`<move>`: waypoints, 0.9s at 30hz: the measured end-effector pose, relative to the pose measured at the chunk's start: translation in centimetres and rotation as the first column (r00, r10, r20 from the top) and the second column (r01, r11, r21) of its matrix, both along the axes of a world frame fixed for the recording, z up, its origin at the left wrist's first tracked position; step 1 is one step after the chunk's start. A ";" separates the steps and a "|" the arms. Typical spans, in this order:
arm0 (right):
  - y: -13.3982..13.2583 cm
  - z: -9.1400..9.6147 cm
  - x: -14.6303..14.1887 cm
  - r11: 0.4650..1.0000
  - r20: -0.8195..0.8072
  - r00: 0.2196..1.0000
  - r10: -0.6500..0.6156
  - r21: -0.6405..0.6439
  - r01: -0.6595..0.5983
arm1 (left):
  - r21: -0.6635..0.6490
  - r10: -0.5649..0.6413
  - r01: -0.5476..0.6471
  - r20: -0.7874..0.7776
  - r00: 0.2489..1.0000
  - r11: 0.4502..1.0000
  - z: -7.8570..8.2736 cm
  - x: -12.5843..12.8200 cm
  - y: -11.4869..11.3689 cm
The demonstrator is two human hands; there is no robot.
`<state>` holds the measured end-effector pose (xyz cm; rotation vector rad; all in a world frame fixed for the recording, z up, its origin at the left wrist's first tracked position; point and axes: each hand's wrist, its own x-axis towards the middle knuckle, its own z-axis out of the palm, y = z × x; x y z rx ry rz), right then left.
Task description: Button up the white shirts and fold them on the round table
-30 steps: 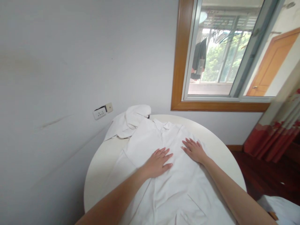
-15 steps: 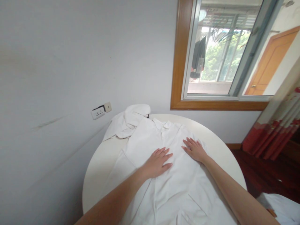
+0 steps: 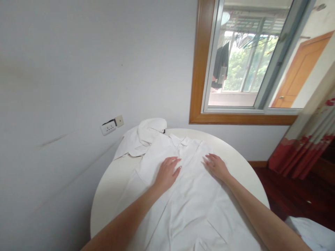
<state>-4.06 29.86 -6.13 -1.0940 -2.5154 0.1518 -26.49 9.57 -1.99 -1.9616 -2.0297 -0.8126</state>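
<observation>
- Shirt (image 3: 192,198): spread on table (image 3: 107,186), collar toward table's far edge, apparently for flat support
- Left hand (image 3: 167,173): open, fingers slightly bent, gripping nothing, over table's middle
- Right hand (image 3: 216,166): likewise open, nearer table's right edge; wide placing seemingly spans shirt
- Cloth (image 3: 148,134): bunched, table's far-left edge

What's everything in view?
Table: one, white, centre
Shirt: one, white, on table
Bunched cloth: one, white, table edge
Wall: one, pale, behind table
Socket: one, white, wall
Wall plate: one, beige, beside socket
Window: one, brown frame, upper right
Hanging garment: one, dark, through window
Door: one, orange, through window
Curtain: one, cream and red, right
Floor: one, dark red, right
Unclear item: one, white, bottom right
Left hand, right hand: one each, at shirt
</observation>
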 end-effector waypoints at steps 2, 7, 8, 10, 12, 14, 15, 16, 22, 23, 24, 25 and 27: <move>2.3 0.9 -0.3 0.997 -0.020 0.997 -0.080 -0.007 0.080 | 0.132 0.193 -0.192 0.008 0.981 0.973 2.1 -3.4 1.4; 9.3 2.7 -2.6 0.968 0.041 0.977 -0.209 -0.136 0.212 | 0.088 0.487 -0.483 -0.034 0.873 0.871 5.7 -11.9 4.8; 10.5 2.8 -3.3 0.962 0.046 0.976 -0.215 -0.164 0.219 | 0.038 0.498 -0.497 -0.032 0.867 0.867 5.9 -12.9 5.3; 12.3 2.7 -4.8 0.953 0.046 0.975 -0.219 -0.202 0.224 | -0.058 0.513 -0.512 0.001 0.858 0.857 5.9 -14.2 6.2; 13.7 2.5 -6.2 0.946 0.044 0.974 -0.223 -0.232 0.227 | -0.143 0.530 -0.519 0.054 0.846 0.843 5.8 -14.8 6.9; 14.8 2.3 -7.3 0.935 0.047 0.974 -0.222 -0.275 0.226 | -0.207 0.531 -0.507 0.086 0.843 0.837 5.9 -15.1 7.5; 15.1 2.3 -7.8 0.929 0.047 0.975 -0.215 -0.299 0.219 | -0.230 0.518 -0.489 0.088 0.851 0.841 6.0 -15.2 7.6; 15.4 2.3 -8.1 0.923 0.044 0.978 -0.206 -0.324 0.209 | -0.247 0.494 -0.463 0.084 0.865 0.851 6.1 -15.2 7.8; 15.7 3.5 -7.9 0.912 -0.065 0.989 -0.134 -0.399 0.098 | -0.223 0.363 -0.338 0.079 0.929 0.914 6.8 -15.7 7.9; 15.6 3.9 -7.6 0.915 -0.084 0.989 -0.124 -0.395 0.081 | -0.201 0.355 -0.336 0.068 0.932 0.920 6.9 -15.8 7.8; 15.6 4.5 -7.3 0.919 -0.100 0.988 -0.116 -0.387 0.069 | -0.180 0.350 -0.336 0.052 0.935 0.925 7.1 -16.0 7.7; 15.6 5.1 -6.9 0.924 -0.113 0.987 -0.112 -0.376 0.062 | -0.164 0.352 -0.342 0.038 0.935 0.925 7.3 -16.1 7.6; 15.9 6.6 -6.3 0.934 -0.131 0.985 -0.114 -0.351 0.061 | -0.150 0.381 -0.372 0.034 0.924 0.916 7.9 -16.3 7.5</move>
